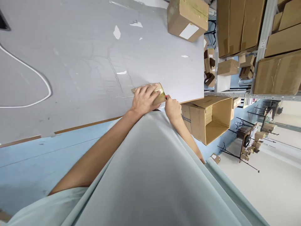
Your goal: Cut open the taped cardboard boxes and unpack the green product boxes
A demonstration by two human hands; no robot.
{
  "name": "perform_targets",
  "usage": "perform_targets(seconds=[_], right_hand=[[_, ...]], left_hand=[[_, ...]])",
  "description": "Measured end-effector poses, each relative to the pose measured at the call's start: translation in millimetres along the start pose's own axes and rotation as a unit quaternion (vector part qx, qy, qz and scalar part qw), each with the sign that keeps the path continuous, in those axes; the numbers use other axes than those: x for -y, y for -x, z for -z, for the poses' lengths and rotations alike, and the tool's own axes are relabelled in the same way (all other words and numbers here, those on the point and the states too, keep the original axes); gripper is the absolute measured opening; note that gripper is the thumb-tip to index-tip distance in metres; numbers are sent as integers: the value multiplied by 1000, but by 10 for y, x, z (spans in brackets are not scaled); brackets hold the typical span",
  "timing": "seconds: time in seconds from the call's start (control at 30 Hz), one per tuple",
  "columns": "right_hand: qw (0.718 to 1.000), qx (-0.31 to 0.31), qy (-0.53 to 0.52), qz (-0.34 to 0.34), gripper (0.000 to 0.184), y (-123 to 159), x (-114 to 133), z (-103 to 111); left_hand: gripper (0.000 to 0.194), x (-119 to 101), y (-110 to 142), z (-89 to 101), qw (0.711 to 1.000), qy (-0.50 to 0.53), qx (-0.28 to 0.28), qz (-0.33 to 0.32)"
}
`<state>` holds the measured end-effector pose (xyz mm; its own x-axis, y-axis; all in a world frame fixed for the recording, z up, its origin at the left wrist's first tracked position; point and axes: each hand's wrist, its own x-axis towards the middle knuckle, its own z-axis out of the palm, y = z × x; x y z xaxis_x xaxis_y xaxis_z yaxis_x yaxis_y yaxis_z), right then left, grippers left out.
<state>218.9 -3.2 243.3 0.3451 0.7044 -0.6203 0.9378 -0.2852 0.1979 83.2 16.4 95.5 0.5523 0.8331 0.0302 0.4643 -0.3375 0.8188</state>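
Observation:
A small taped cardboard box lies at the near edge of the grey table, with shiny tape across it. My left hand rests over the box and holds it, fingers slightly spread across its top. Just right of the box, my right hand is closed around a small red tool that looks like a box cutter. Most of that tool is hidden in the fist; its tip is at the box's right end, and I cannot tell whether it touches.
A larger closed carton stands at the table's far right corner. An open carton sits beyond the right edge. Shelves with several boxes rise at right. Paper scraps and a white cable lie on the table.

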Motion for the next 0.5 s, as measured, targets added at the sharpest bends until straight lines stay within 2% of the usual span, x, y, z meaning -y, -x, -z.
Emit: perform_targets(seconds=[0.23,0.4,0.5], right_hand=[[1000,-2,-23,-13,38,88,13,-43],[999,-10,-38,-19,41,-30,21,-102],[999,4,-40,-19,41,-2,-5,-138]], left_hand=[[58,-10,12,22,1000,-11,-4,-4],[61,-16,0,27,1000,-20,-9,0],[60,2,6,63,1000,-28,-11,-1]])
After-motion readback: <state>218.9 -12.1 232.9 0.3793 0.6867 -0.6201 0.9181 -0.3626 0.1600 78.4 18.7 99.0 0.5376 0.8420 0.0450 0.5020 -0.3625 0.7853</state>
